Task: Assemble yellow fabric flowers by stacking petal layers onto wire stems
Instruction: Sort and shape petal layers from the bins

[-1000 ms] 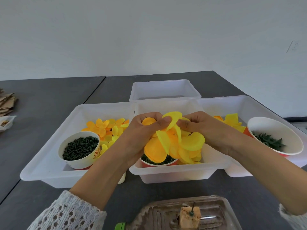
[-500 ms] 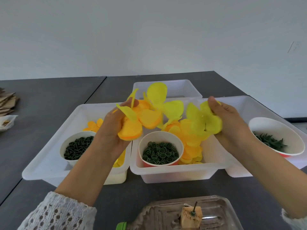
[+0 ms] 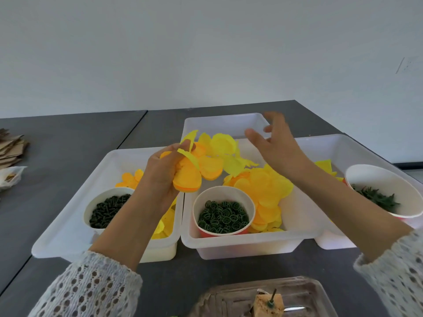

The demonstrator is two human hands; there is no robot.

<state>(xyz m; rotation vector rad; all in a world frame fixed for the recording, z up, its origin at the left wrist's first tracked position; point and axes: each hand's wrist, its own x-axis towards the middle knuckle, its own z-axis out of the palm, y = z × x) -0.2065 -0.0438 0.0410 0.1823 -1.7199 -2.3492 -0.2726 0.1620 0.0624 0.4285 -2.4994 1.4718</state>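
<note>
At six o'clock, nearest the camera, a clear plastic tray (image 3: 302, 294) lies on the dark bench (image 3: 57, 161) and holds a small tan block (image 3: 266, 305) with a green-headed pin (image 3: 272, 298) standing in it. Two sleeves of white openwork knit come in at seven and five o'clock.

Beyond it a middle white bin (image 3: 247, 244) holds a red paper cup (image 3: 223, 211) of dark green ring pieces, with a heap of loose yellow petal layers (image 3: 267, 191) just beside the cup at its three o'clock. At nine o'clock of that bin, touching it, a left white bin (image 3: 68, 225) holds a white cup (image 3: 106, 208) of dark green stubby pieces and more yellow and orange petals (image 3: 130, 179). At three o'clock a right white bin (image 3: 366, 147) carries a white bowl (image 3: 386, 191) of green leaf-like pieces.

Above the seam between the left and middle bins, the left hand (image 3: 160, 179) has its grip clenched around a bunch of yellow and orange petal layers (image 3: 201, 163), which fan out toward two o'clock, lifted clear of the bins. The right hand (image 3: 277, 145) hovers over the middle bin's far side, grip released, fingers spread and holding nothing.

Farthest, at twelve o'clock, a fourth white bin (image 3: 219, 124) sits behind the middle one. At nine o'clock, well apart, some brown cardboard pieces (image 3: 10, 149) lie at the bench edge.
</note>
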